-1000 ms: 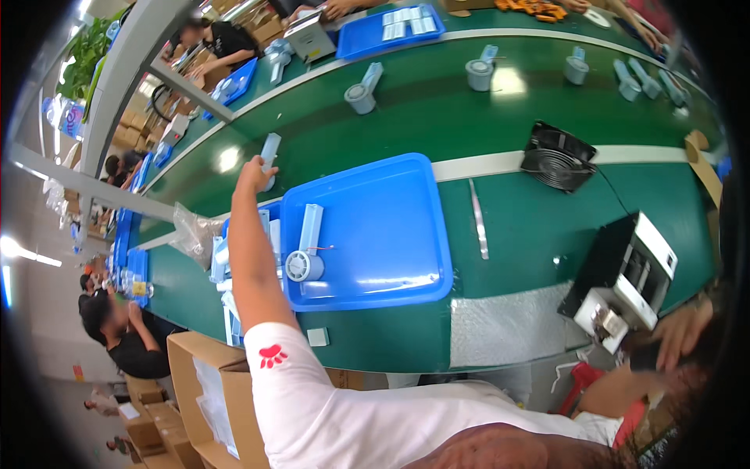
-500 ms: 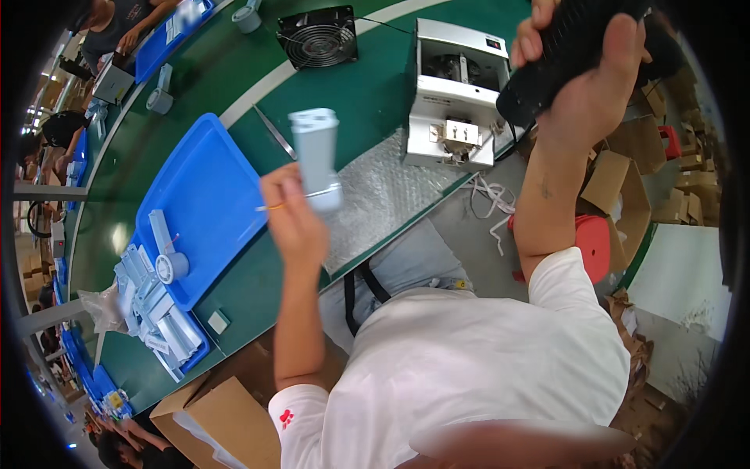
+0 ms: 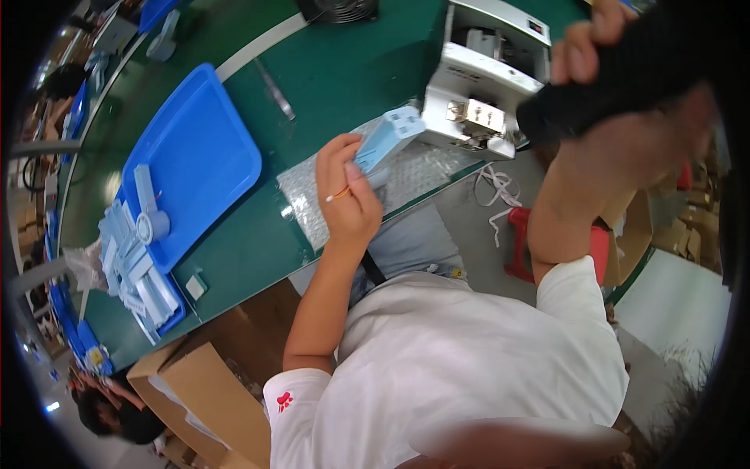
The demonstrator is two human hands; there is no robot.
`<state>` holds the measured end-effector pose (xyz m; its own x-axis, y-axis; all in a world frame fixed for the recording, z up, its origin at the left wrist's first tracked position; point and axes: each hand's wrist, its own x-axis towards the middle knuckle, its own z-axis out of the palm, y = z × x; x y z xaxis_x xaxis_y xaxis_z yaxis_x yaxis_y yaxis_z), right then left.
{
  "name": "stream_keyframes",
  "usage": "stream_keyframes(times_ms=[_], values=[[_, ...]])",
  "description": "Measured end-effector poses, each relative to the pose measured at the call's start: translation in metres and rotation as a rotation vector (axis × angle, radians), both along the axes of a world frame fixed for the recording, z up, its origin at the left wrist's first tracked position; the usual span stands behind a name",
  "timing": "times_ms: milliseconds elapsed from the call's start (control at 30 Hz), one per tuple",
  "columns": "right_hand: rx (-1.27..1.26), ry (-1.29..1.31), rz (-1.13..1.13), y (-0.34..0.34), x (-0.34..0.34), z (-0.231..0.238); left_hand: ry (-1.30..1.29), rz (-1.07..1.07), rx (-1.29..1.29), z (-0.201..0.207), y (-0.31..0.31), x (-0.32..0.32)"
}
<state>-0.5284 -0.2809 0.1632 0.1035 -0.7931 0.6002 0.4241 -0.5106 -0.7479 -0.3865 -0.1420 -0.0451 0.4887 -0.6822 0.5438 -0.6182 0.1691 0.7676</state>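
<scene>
My left hand is closed around a pale blue plastic housing, a long hollow piece tilted with its open, compartmented end up to the right. Its lower end is partly hidden by my fingers. A thin orange-and-white band or wire shows at one finger. At the upper right, my right hand grips a thick black handheld device, close to the camera and blurred; its exact kind I cannot make out. Just left of that device stands a white metal machine with an open top and a metal block on its front.
Bubble wrap lies along the green table's near edge, with tweezers beyond it. A blue tray holds one housing; more pale blue parts are heaped beside it. Cardboard box and red stool stand below.
My left hand has moved right with the housing, which has gone from upright to tilted rightward. My right hand and the black device have shifted right and lower. The whole view has shifted a little.
</scene>
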Motion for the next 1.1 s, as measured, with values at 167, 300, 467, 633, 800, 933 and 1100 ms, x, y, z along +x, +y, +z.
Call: stream_keyframes(times_ms=[167, 300, 467, 633, 800, 933, 1100], values=[[0.012, -0.186, 0.821, -0.039, -0.032, -0.017, 0.044, -0.005, -0.024, -0.004, 0.002, 0.001], [-0.002, -0.281, 0.612, -0.024, 0.016, -0.023, 0.041, 0.009, -0.052, -0.002, 0.000, 0.001], [0.000, -0.176, 0.287, 0.000, 0.074, -0.028, 0.001, 0.004, -0.034, -0.003, 0.002, 0.004], [-0.044, -0.134, 0.425, -0.022, 0.044, -0.036, -0.002, 0.003, -0.010, 0.002, 0.001, 0.003], [-0.057, -0.100, 0.497, -0.031, 0.033, -0.042, 0.016, 0.008, -0.042, -0.004, 0.000, -0.001], [0.036, -0.154, 0.430, -0.029, 0.025, -0.055, 0.008, 0.005, -0.061, -0.004, 0.003, 0.002], [0.144, -0.157, 0.333, -0.010, 0.032, -0.052, -0.020, 0.006, -0.066, 0.002, 0.006, 0.001]])
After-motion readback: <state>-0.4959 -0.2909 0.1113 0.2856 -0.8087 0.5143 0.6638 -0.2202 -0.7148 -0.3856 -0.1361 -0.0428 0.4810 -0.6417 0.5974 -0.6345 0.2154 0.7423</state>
